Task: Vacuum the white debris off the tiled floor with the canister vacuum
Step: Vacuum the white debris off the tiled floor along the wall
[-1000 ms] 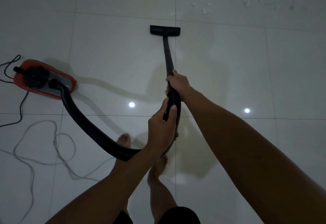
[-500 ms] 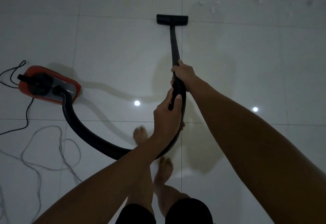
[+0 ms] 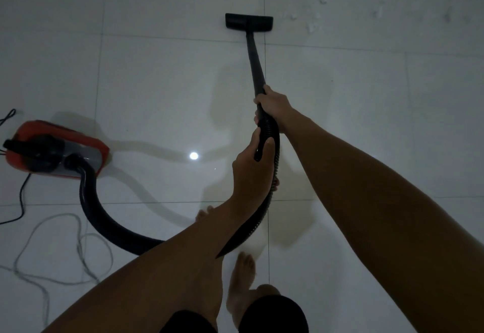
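A red canister vacuum [image 3: 55, 149] sits on the white tiled floor [image 3: 157, 83] at the left. Its black ribbed hose [image 3: 104, 222] curves from the canister up to my hands. My right hand [image 3: 273, 104] grips the black wand [image 3: 255, 63] where it meets the hose. My left hand [image 3: 251, 170] holds the hose just below. The flat black floor nozzle [image 3: 248, 21] rests on the tiles ahead. White debris [image 3: 314, 22] lies scattered right of the nozzle and beyond it, apart from the nozzle.
A black power cord [image 3: 21, 201] and a looped white cable [image 3: 78, 243] trail on the floor at the lower left. My bare feet [image 3: 242, 277] stand below the hose. A bright light reflection [image 3: 193, 155] shines on the tile.
The nozzle has slid forward along the tile seam toward the debris. I have stepped forward, and the canister now lies a little farther back to the left.
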